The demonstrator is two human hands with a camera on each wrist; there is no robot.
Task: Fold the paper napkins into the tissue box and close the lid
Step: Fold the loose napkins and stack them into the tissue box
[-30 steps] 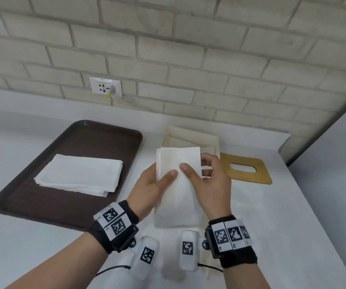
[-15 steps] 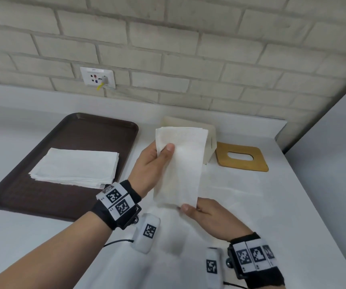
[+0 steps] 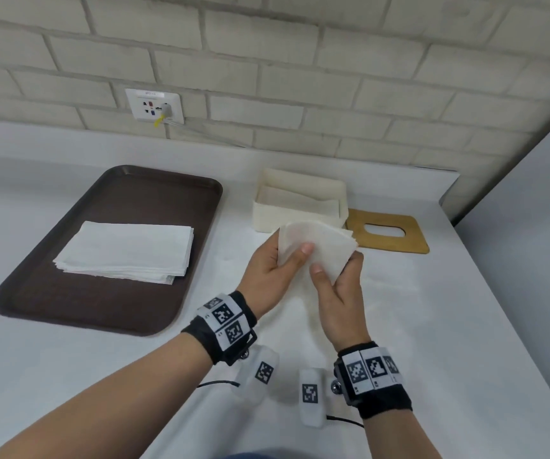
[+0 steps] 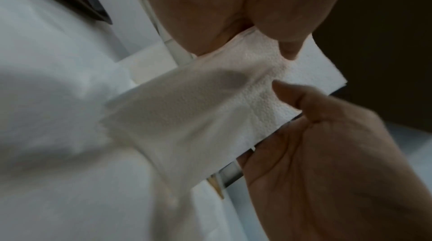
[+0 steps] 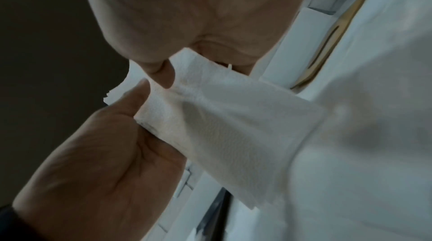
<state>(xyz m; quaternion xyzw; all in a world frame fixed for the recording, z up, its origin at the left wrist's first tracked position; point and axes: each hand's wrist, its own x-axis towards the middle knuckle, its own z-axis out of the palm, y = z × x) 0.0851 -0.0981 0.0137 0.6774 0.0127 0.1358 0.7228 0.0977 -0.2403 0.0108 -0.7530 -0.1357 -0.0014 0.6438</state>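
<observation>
— Napkin, where was it?
— Up in both hands, bent over in a curve, just in front of the tissue box.
— How did the left hand hold it?
— Its thumb pinched the left side. The right hand pinched the right side the same way.
— What was in the box?
— More paper, lying flat. The box was open. The wooden lid lay flat on the bench, touching the box's right side.
— And the other napkins?
— A stack of napkins sat on the brown tray, off to the left.
</observation>
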